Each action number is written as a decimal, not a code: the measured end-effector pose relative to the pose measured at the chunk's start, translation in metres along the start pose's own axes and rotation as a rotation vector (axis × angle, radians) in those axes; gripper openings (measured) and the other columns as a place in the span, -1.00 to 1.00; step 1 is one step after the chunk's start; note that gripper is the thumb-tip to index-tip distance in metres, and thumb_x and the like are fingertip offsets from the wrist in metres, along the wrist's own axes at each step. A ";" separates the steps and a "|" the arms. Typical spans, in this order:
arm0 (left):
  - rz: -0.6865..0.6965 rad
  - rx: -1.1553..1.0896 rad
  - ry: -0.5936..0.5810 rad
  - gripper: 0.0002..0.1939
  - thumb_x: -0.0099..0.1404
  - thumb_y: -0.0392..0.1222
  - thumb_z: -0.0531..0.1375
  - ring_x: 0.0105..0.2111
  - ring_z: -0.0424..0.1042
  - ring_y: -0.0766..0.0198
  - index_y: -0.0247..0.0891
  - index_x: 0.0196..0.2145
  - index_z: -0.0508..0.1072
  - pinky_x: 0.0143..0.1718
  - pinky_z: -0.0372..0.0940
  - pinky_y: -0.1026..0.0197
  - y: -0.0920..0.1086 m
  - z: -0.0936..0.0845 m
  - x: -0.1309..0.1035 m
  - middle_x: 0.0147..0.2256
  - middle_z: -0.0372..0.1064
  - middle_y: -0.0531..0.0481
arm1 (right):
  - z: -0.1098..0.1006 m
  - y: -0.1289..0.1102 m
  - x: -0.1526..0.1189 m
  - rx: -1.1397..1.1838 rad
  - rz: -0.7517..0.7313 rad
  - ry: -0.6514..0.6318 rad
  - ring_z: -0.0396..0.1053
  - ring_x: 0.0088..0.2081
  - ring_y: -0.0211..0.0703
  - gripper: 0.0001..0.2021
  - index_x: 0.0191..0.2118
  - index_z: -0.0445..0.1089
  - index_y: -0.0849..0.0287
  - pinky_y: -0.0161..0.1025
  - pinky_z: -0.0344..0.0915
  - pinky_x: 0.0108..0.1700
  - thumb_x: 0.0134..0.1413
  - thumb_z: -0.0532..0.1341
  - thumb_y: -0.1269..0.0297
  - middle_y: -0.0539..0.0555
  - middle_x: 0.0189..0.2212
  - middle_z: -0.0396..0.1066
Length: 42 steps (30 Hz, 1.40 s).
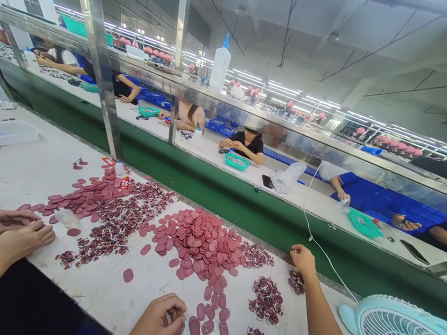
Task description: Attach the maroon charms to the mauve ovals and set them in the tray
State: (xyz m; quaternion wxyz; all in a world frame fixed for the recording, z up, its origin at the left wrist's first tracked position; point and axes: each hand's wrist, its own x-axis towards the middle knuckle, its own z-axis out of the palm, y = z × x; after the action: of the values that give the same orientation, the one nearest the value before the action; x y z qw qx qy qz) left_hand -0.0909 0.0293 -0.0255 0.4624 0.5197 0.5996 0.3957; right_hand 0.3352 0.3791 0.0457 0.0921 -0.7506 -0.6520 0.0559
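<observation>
My left hand (160, 321) is at the lower middle, its fingers curled in toward the thumb; what it holds, if anything, is too small to tell. A reddish oval piece (179, 332) lies just below its fingertips, beside several loose oval pieces (209, 312). My right hand (303, 260) is closed at the table's far edge, its fingertips partly hidden, by a small pile of dark red and white pieces (295, 282). Between my hands and farther back rises a big heap of reddish ovals (203, 241). A dark red cluster (266, 300) lies left of my right forearm.
A co-worker's hands (21, 237) are at the left, near a clear bottle (68, 218) and more ovals. A green belt (210, 190) runs behind the table (122, 311). A light blue fan (399, 319) stands lower right. Metal posts (102, 84) rise behind; people sit across.
</observation>
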 end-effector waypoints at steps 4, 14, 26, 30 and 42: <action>0.018 0.017 -0.009 -0.85 0.29 -0.01 0.17 -0.44 0.54 0.20 -0.08 -0.32 0.48 -0.39 0.31 0.18 0.008 -0.003 -0.001 -0.40 0.53 0.08 | -0.015 0.007 -0.010 0.035 0.003 -0.157 0.50 -0.18 -0.22 -0.70 -0.09 0.48 0.17 -0.09 0.53 -0.09 0.23 0.28 0.05 0.03 -0.15 0.56; 0.048 0.034 -0.025 -0.79 0.33 0.02 0.15 -0.40 0.54 0.21 -0.13 -0.27 0.48 -0.36 0.31 0.21 0.013 -0.007 -0.006 -0.39 0.53 0.06 | -0.007 -0.041 -0.119 0.146 -0.153 0.046 0.48 0.04 -0.08 -0.56 0.04 0.44 0.14 0.12 0.40 0.18 0.29 0.16 -0.09 0.11 0.01 0.54; 0.084 0.058 -0.021 -0.73 0.34 0.03 0.17 -0.40 0.52 0.29 -0.23 -0.26 0.51 -0.40 0.30 0.29 0.019 -0.007 -0.008 -0.35 0.53 0.00 | 0.061 -0.047 -0.209 0.140 -0.445 0.044 0.19 0.37 0.24 -0.47 0.17 0.46 -0.07 0.30 0.16 0.39 0.18 0.16 -0.17 0.17 0.31 0.35; 0.084 0.071 -0.026 -0.72 0.37 0.01 0.17 -0.41 0.52 0.32 -0.26 -0.23 0.51 -0.39 0.31 0.32 0.016 -0.006 -0.008 -0.35 0.53 -0.01 | 0.067 -0.045 -0.206 0.167 -0.435 0.087 0.19 0.36 0.18 -0.56 0.10 0.49 0.01 0.30 0.14 0.38 0.25 0.14 -0.07 0.18 0.27 0.38; 0.186 0.190 -0.040 -0.70 0.42 0.01 0.16 -0.37 0.50 0.35 -0.27 -0.20 0.56 -0.36 0.34 0.35 0.024 -0.010 -0.012 -0.29 0.54 -0.03 | 0.039 -0.041 -0.207 0.322 -0.296 0.251 0.17 0.37 0.25 -0.48 0.01 0.51 0.13 0.35 0.11 0.39 0.15 0.19 -0.17 0.31 0.23 0.40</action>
State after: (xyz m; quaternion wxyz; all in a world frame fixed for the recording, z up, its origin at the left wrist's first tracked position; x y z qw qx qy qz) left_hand -0.0937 0.0214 0.0017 0.3844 0.6223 0.5740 0.3681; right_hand 0.2573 0.1820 0.0088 0.2979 -0.6235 -0.7211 0.0512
